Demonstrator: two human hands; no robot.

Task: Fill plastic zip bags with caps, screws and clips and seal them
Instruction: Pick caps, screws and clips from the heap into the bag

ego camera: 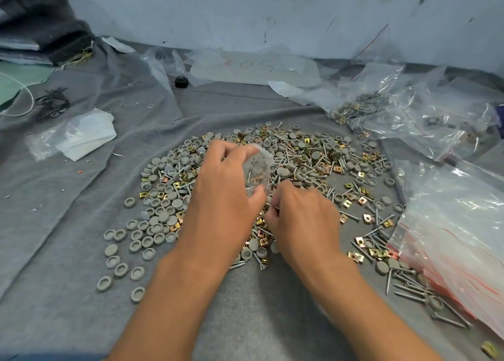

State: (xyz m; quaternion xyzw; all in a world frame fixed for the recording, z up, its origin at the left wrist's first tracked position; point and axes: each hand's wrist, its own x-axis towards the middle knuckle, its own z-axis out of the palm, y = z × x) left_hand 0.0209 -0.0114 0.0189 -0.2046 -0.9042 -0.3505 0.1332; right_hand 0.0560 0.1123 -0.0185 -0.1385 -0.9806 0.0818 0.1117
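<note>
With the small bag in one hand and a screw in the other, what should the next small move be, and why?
Probably lift the right hand and slip its thin silver metal screw into the small clear plastic zip bag. The left hand holds that bag above the mixed pile of grey round caps, screws and brass-coloured square clips; it already holds some parts and looks unsealed.

Both bare forearms reach forward. The left hand (pixel 223 186) curls its fingers in a grip; the right hand (pixel 302 216) seems to pinch, fingertips hidden.
</note>
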